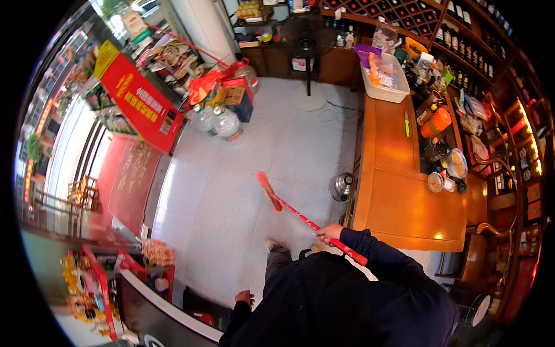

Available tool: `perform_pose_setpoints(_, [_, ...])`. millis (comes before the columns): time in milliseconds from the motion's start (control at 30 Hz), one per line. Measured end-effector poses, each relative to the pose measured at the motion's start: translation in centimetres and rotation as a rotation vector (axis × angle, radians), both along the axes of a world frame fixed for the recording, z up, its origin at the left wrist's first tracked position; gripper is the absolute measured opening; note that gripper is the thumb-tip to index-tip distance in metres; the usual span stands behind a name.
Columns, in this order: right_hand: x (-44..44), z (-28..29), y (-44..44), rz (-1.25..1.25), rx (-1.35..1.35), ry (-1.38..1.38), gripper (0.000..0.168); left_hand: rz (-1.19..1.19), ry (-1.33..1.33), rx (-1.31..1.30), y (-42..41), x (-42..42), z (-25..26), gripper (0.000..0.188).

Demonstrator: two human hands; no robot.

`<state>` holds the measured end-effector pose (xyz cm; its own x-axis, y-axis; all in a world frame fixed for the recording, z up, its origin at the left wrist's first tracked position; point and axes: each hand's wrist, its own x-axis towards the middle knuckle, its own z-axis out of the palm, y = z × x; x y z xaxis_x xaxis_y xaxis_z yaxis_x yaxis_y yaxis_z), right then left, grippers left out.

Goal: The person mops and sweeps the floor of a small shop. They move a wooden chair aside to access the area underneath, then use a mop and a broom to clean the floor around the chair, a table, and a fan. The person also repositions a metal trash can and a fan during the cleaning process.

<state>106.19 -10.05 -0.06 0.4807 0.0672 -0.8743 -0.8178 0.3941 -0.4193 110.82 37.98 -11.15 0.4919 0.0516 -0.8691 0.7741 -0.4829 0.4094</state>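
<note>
My right hand (330, 234) is closed around the red handle of a broom (299, 214), near its upper end. The broom's red head (269, 191) lies low over the light grey floor, ahead of my feet. My left hand (245, 297) hangs at my side near a dark counter, touching nothing that I can see. Its fingers look curled, and whether it is open or closed is unclear. Dark sleeves cover both arms.
A wooden counter (412, 212) runs along the right, with a white plastic tub (386, 93) on it. A metal kettle (344, 184) stands beside it. Ahead are a standing fan (308, 73), large water bottles (226, 123) and a red sign board (143, 104). A doorway with a red mat (132, 178) lies left.
</note>
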Motion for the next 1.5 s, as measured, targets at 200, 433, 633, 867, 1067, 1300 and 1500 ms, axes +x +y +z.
perform_pose_setpoints(200, [10.0, 2.0, -4.6, -0.046, -0.108, -0.005, 0.020, -0.998, -0.195, 0.213, 2.6, 9.8, -11.8, 0.021])
perform_pose_setpoints(433, [16.7, -0.4, -11.0, -0.007, -0.381, -0.173, 0.021, -1.208, 0.061, 0.369, -6.7, 35.3, -9.2, 0.019])
perform_pose_setpoints(633, [21.0, 3.3, -15.6, -0.372, -0.337, 0.066, 0.026, -1.873, -0.883, 0.310, -28.4, 58.2, -3.7, 0.023])
perform_pose_setpoints(867, [26.4, 0.7, -24.0, -0.409, -0.419, 0.119, 0.024, -0.501, -0.373, -0.293, -56.9, 67.7, 4.0, 0.013])
perform_pose_setpoints(1067, [30.3, 1.7, -32.2, -0.462, -0.314, 0.229, 0.023, -0.669, -0.690, -0.567, -73.2, 80.3, 10.0, 0.015])
perform_pose_setpoints(1300, [32.6, 1.2, -34.3, -0.559, -0.282, 0.254, 0.025, -0.668, -0.702, -0.620, -96.1, 91.3, 21.5, 0.019])
perform_pose_setpoints(1500, [39.5, 1.0, -30.1, -0.877, -0.210, 0.195, 0.025, -1.582, -1.210, -0.142, -114.9, 101.3, 9.5, 0.039])
